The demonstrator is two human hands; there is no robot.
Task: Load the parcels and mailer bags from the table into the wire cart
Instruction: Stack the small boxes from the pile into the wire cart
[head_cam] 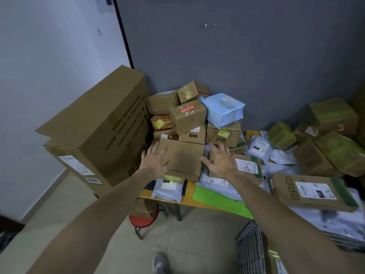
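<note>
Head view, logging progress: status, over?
Both open: left hand, right hand flank box, no grip yet. Close behind it, parcel stack. Low right, cart.

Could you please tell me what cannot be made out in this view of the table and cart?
Head view:
Wire cart: contents cut off by the bottom edge and right forearm.
Flat box label: print too small to read.
Left hand and right hand: contact with the brown box unclear.
Red stool: partly hidden under the table.

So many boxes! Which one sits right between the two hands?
The plain brown box at the pile's front, no label on top: the left hand is at its left edge, the right hand at its right edge.
</note>
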